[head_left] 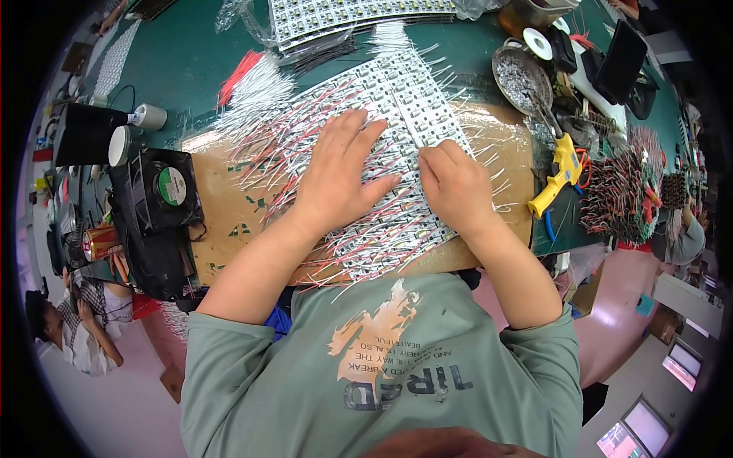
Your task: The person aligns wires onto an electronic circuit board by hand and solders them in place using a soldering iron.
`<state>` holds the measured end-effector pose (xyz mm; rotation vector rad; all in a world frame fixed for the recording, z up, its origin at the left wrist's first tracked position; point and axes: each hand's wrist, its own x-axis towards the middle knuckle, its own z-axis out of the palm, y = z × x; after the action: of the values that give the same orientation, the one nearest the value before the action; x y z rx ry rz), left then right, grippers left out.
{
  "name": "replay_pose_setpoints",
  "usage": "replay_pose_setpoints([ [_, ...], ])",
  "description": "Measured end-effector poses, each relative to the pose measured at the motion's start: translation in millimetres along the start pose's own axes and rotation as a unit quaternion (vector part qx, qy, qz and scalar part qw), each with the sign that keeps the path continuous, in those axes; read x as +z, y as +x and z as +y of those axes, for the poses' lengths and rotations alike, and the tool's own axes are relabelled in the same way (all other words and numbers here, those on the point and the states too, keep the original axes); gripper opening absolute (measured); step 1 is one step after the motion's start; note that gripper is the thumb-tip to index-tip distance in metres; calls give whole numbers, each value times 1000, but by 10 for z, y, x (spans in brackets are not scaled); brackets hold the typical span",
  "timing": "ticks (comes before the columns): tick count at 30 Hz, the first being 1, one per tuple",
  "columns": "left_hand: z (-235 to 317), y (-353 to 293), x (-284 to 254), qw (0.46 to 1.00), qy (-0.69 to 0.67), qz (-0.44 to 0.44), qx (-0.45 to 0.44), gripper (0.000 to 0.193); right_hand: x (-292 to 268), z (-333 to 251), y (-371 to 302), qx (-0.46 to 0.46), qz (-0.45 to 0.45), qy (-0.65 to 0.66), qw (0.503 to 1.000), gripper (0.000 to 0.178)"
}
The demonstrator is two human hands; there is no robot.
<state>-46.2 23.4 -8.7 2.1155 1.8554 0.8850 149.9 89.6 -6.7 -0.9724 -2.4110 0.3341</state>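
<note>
A white panel of small circuit boards lies at a slant on a brown board, with red and white wires sticking out along its sides. My left hand rests flat on the panel's wired left part, fingers spread. Over the panel's right side, my right hand is closed in a pinch, its fingertips curled under. A narrow pale strip runs across the panel up to those fingers. Whether they grip this strip or the panel itself is hidden.
A small black fan stands left of the brown board. White wires lie beyond the panel, near stacked boards. To the right are a yellow-handled soldering iron, a round metal dish and bundled wired boards.
</note>
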Motion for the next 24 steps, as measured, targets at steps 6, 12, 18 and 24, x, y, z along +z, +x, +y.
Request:
replay_pose_setpoints([
  [6,-40,-25,24,996,-78,37,-16,49,-57,-35,-21,-48,-13,68,996,13],
  [12,-48,-34,1,992,-116,42,-14,46,-166,161,74,66,24,45,997,9],
  [18,-79,-23,30,993,-105,45,8,47,-84,70,231,73,-20,-1,997,4],
  [24,-67,-33,31,993,-105,45,7,47,132,87,472,45,6,-23,999,5],
])
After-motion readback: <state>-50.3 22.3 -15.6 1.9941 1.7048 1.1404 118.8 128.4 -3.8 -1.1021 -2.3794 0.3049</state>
